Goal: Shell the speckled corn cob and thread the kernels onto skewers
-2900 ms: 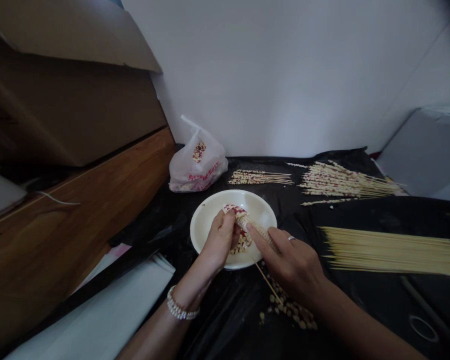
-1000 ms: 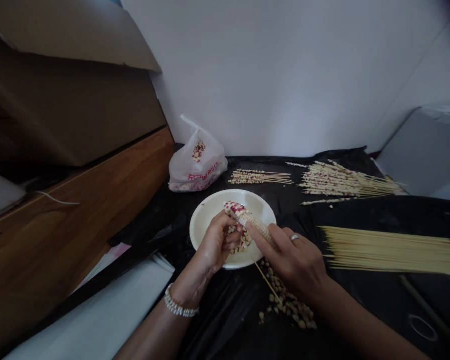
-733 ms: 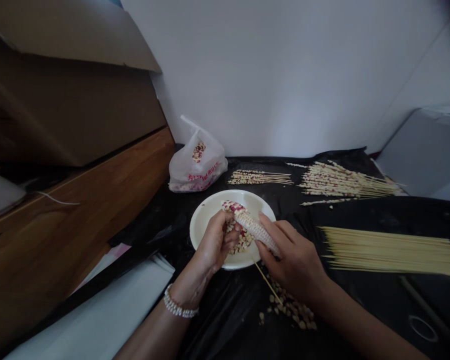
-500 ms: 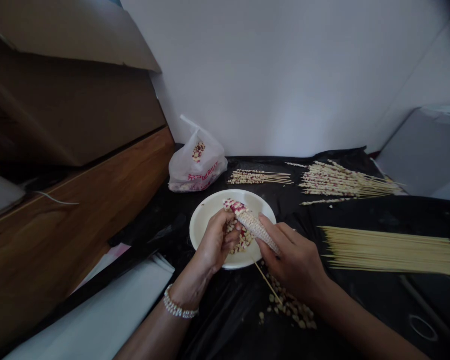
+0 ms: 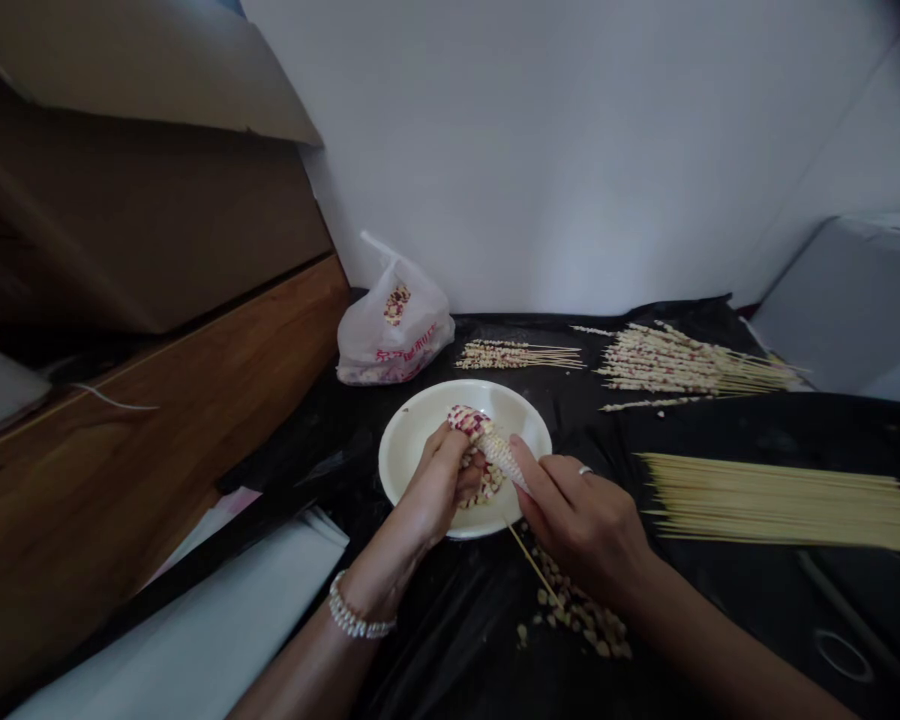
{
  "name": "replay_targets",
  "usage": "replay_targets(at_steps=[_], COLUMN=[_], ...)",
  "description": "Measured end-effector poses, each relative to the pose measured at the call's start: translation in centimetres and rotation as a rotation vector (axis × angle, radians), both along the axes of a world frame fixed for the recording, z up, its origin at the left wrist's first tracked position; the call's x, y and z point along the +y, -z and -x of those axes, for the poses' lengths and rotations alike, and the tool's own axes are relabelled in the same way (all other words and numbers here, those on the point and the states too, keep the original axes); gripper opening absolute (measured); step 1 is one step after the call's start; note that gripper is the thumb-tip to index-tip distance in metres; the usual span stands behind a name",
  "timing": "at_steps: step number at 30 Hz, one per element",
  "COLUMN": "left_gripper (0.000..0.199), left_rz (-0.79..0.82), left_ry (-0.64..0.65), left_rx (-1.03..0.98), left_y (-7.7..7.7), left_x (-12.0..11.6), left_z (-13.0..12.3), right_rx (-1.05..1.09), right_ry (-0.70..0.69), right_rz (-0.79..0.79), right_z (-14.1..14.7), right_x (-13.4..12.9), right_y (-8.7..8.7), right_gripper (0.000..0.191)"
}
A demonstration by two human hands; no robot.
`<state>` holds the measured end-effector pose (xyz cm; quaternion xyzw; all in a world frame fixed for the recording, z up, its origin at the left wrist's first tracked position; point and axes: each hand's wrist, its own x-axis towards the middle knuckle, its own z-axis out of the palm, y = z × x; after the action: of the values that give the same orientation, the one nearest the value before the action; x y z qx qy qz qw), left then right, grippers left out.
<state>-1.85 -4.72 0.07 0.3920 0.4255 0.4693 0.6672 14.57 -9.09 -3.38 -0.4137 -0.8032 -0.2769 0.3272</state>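
- Hold the cob (image 5: 504, 460) slantwise over the bowl (image 5: 412, 425), speckled end pointing away, so as to catch whatever drops.
- Pinching the nearer, paler end in the right hand (image 5: 589, 515), thumb and fingers pressed to its sides; firm enough, by the look of it, to steady without crushing.
- Curling the left hand (image 5: 436, 490) about the red-and-cream end, thumb laid against the cob, fingertips partly hidden; hard to tell how tightly pressed.
- Probably working kernels (image 5: 487, 487) loose by thumb: best to push from the bared edge into the next row, a few at a time.
- Turn the cob with the right hand between pushes, bringing full rows under the left thumb.
- Work low, well inside the rim, with pale bits (image 5: 596, 628) lying on the black-covered desk (image 5: 450, 645) just outside.
- Mind the thin stick (image 5: 531, 560) leaning over the near rim; avoid catching it with the right wrist.
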Motion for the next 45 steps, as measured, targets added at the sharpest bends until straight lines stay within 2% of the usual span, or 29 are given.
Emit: replay_targets(at_steps=[6, 10, 13, 19, 26, 30, 35, 37, 42, 45], left_gripper=[0.017, 0.024, 0.018, 0.015, 0.022, 0.012, 0.018, 0.021, 0.023, 0.023], left_rz=[0.024, 0.043, 0.040, 0.026, 0.018, 0.080, 0.137, 0.136, 0.078, 0.050], left_ry=[-0.041, 0.017, 0.054, 0.041, 0.010, 0.039, 0.033, 0.019, -0.015, -0.015], left_rx=[0.006, -0.058, -0.111, -0.037, -0.046, -0.141, -0.158, -0.115, -0.016, 0.004], left_y=[0.06, -0.16, -0.33, -0.16, 0.14, -0.24, -0.73, -0.80, -0.38, 0.07], left_x=[0.05, 0.06, 0.09, 0.16, 0.12, 0.30, 0.43, 0.36, 0.24, 0.32], left_z=[-0.07, 0.30, 0.63, 0.32, 0.22, 0.76, 0.80, 0.61, 0.32, 0.35], right_rx=[0.089, 0.117, 0.126, 0.072, 0.138, 0.113, 0.062, 0.030, -0.053, -0.071], right_ry=[-0.033, -0.022, -0.009, -0.007, -0.026, -0.001, 0.021, 0.026, 0.030, 0.023], right_rz=[0.054, 0.061, 0.070, 0.041, 0.091, 0.084, 0.047, 0.029, -0.001, 0.002], right_z=[0.20, 0.19, 0.10, 0.08, 0.17, -0.04, -0.25, -0.35, -0.59, -0.59], right_x=[-0.08, -0.06, -0.01, 0.07, 0.04, 0.13, 0.17, 0.16, 0.14, 0.11], right_y=[-0.07, -0.13, -0.12, 0.04, 0.08, 0.03, 0.00, 0.09, 0.47, 0.53], right_gripper=[0.047, 0.041, 0.037, 0.044, 0.035, 0.035, 0.034, 0.037, 0.060, 0.063])
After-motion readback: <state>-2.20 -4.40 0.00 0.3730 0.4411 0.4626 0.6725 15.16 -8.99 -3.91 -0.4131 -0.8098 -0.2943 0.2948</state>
